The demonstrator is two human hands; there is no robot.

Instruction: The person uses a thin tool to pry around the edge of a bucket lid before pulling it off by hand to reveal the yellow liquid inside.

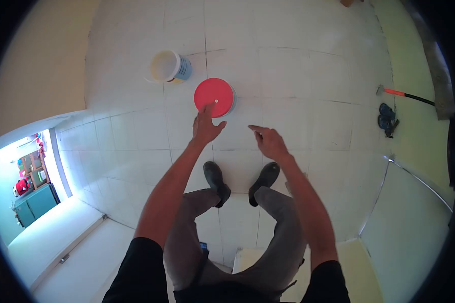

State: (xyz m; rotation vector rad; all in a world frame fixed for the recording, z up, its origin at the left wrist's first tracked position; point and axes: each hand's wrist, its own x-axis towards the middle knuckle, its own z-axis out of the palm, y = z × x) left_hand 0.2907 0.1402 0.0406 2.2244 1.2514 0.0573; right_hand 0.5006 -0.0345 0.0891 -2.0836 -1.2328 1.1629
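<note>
A bucket with a red lid stands on the tiled floor just in front of my feet, a small pale spot showing on the lid. My left hand reaches to its near edge, thumb spread away and fingertips overlapping the red surface. To the right of the bucket, my right hand hovers apart from it. Its index finger stretches out toward the left while the other fingers curl in, and nothing shows in it. Behind and to the left is a white and blue bucket without a lid, its pale inside visible.
My dark boots stand on the tiles. Near the right wall lie a tool with an orange and black handle and a dark blue bundle. On the left, a doorway shows a teal cabinet.
</note>
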